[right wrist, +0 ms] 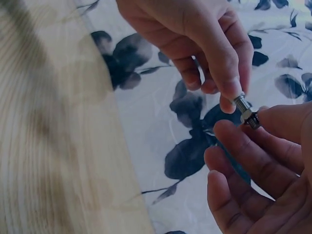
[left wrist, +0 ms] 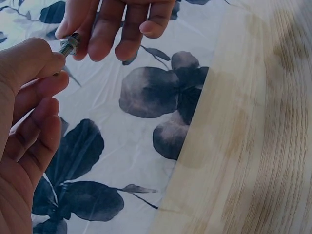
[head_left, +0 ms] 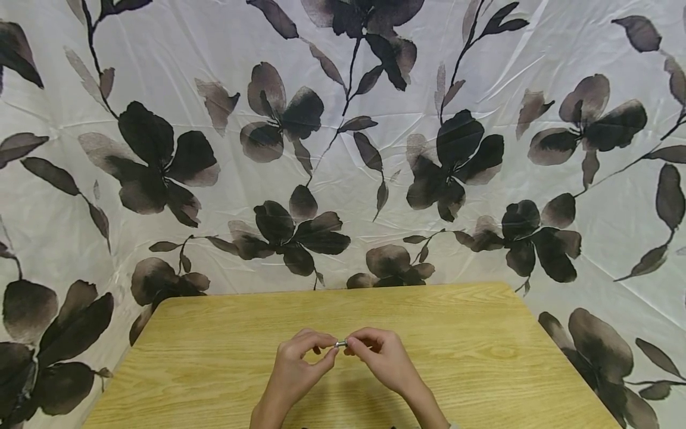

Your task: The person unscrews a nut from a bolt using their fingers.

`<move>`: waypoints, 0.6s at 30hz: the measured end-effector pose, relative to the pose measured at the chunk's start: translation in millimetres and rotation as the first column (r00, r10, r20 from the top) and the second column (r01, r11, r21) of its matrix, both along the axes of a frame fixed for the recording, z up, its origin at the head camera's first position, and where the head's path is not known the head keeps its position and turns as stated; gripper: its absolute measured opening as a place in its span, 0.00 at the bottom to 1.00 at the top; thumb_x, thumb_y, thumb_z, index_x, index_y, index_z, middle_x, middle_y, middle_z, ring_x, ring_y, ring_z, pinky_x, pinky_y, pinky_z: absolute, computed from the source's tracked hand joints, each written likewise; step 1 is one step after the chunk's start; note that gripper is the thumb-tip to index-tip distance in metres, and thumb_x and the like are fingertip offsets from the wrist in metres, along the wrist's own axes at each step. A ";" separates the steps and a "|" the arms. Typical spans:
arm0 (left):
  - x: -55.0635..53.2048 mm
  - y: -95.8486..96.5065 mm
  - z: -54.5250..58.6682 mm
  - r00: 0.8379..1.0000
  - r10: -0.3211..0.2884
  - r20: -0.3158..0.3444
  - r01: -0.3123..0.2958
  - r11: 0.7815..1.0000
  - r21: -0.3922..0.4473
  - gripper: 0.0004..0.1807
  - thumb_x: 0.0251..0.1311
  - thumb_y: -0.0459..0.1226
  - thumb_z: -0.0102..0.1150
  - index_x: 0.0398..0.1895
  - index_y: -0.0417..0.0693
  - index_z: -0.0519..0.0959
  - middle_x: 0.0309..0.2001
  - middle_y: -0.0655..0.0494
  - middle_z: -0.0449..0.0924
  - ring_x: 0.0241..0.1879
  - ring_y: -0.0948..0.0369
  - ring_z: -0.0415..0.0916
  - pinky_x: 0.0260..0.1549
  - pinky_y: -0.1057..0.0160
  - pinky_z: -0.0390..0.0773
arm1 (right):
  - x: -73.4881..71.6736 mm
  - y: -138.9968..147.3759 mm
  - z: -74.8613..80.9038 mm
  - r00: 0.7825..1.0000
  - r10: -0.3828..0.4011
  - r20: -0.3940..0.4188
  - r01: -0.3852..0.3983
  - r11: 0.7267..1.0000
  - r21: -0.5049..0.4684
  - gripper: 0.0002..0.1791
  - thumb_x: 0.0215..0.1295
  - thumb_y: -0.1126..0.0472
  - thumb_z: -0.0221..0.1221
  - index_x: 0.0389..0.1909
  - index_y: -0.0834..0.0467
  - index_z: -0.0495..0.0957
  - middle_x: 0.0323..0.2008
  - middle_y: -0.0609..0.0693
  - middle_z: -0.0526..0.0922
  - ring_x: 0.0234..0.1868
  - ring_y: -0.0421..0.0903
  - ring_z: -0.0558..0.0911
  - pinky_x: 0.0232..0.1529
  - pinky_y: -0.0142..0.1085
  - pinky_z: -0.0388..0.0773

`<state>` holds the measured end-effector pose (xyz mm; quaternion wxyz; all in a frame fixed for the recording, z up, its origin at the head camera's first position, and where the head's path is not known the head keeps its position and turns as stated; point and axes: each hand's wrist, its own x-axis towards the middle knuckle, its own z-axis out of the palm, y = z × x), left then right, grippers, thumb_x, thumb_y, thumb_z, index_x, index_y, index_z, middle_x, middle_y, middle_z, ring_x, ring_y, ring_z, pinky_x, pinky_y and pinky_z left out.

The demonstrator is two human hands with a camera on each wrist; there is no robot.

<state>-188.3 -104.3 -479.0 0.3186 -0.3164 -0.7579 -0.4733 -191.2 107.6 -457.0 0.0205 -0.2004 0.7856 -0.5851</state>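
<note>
We saw one small metal bolt [right wrist: 240, 101] held up between two hands over the near part of the table, lying almost level in the head view, with one nut [right wrist: 248, 116] on its thread. The left hand [head_left: 300, 364] pinched the bolt's plain-showing thread at one end between thumb and forefinger, its grip narrow, the remaining fingers loosely bent beneath. The right hand [head_left: 387, 362] closed just as narrowly, thumb and forefinger on the nut near the other end, its other three fingers spread and slightly bent. Both wrists angled inward, so we found the fingertips nearly meeting, with only the bolt bridging them. Altogether we counted two hands, one bolt and one nut. Below them we had one wooden table [head_left: 214, 357], and beyond it a pale cloth [head_left: 214, 42] printed with many dark flowers.
</note>
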 end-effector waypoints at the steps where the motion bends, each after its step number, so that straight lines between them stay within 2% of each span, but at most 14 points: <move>1: -0.1 -0.4 -0.1 1.000 -0.003 0.006 0.003 1.000 0.000 0.16 0.50 0.24 0.75 0.37 0.53 0.88 0.33 0.61 0.88 0.31 0.69 0.78 0.30 0.72 0.80 | 0.0 0.1 0.0 1.000 0.003 0.002 -0.003 1.000 -0.003 0.11 0.75 0.53 0.61 0.46 0.54 0.88 0.39 0.53 0.90 0.43 0.48 0.89 0.42 0.32 0.83; 7: -1.3 -1.6 -0.5 1.000 -0.008 -0.019 0.008 1.000 -0.003 0.16 0.49 0.22 0.74 0.37 0.51 0.88 0.33 0.60 0.88 0.30 0.69 0.78 0.30 0.75 0.78 | -0.4 0.2 -0.4 1.000 0.010 -0.007 -0.010 1.000 -0.010 0.10 0.72 0.56 0.64 0.48 0.55 0.86 0.43 0.53 0.90 0.44 0.42 0.88 0.43 0.32 0.84; 10: -0.2 -1.5 0.4 1.000 0.007 0.001 -0.007 1.000 -0.008 0.16 0.50 0.24 0.75 0.36 0.52 0.88 0.33 0.63 0.88 0.31 0.70 0.78 0.30 0.74 0.78 | -0.2 0.6 -0.2 1.000 0.015 -0.025 -0.015 1.000 -0.014 0.09 0.71 0.57 0.65 0.48 0.54 0.86 0.45 0.53 0.89 0.45 0.39 0.86 0.45 0.33 0.84; 14: 1.0 -1.1 1.7 1.000 0.022 0.019 -0.021 1.000 -0.012 0.15 0.50 0.25 0.76 0.36 0.53 0.88 0.34 0.64 0.88 0.31 0.70 0.78 0.29 0.70 0.80 | 0.3 0.8 0.0 0.998 0.023 -0.062 -0.025 0.999 -0.037 0.10 0.71 0.58 0.65 0.49 0.55 0.85 0.49 0.55 0.87 0.50 0.41 0.85 0.49 0.35 0.84; 18: 0.2 -0.1 1.7 1.000 0.019 -0.015 -0.019 1.000 -0.001 0.16 0.48 0.24 0.77 0.36 0.53 0.88 0.33 0.62 0.88 0.30 0.69 0.78 0.29 0.74 0.78 | -0.4 0.1 0.1 0.998 -0.009 -0.070 0.006 0.999 -0.045 0.11 0.73 0.56 0.64 0.51 0.53 0.85 0.50 0.54 0.87 0.51 0.42 0.84 0.49 0.36 0.84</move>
